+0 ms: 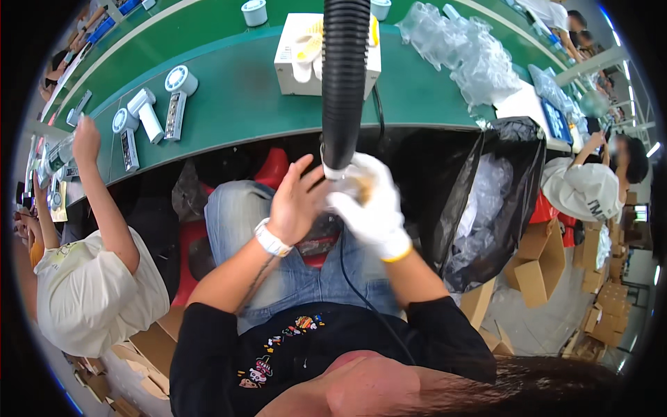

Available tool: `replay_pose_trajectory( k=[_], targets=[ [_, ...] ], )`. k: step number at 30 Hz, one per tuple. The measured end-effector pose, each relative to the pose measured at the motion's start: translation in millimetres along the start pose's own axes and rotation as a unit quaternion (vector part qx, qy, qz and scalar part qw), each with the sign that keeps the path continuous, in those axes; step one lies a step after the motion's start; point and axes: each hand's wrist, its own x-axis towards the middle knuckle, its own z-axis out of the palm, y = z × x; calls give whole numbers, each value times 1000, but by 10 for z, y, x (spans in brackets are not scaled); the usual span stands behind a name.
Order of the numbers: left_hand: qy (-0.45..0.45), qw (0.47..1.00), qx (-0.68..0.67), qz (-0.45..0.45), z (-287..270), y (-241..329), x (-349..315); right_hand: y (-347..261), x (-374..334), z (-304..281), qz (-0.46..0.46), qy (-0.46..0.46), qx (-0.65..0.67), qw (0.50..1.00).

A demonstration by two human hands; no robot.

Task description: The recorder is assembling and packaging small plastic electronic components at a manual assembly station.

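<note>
My bare left hand, with a white band on its wrist, is raised over my lap, its fingers stretched out and apart. Close beside it, my right hand wears a white glove with a yellow cuff. Motion smears the gloved fingers, and whatever may be between the two hands is too blurred to make out. A black ribbed hose hangs down in front of me; its pale lower end is right at my hands and partly covered by the right one.
A green workbench holds a white box with gloves, several grey-white fan-headed devices and clear plastic bags. A black-lined bin with plastic stands right. A co-worker sits left; cardboard boxes lie right.
</note>
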Motion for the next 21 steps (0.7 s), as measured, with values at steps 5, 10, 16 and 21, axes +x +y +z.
replay_pose_trajectory(
  k=[5, 10, 16, 21],
  targets=[
    [-63, 991, -103, 51, -74, -347, 31, 512, -212, 336, 17, -27, -37, 999],
    [-110, 870, 382, 293, -171, -167, -111, 649, -310, 74, 84, -131, -88, 984],
    [-123, 798, 522, 275, -196, -89, 20, 505, -493, -197, 118, -92, -17, 989],
    [21, 964, 141, 225, -117, -310, 113, 1115, -861, -331, 52, 37, -51, 997]
  ],
)
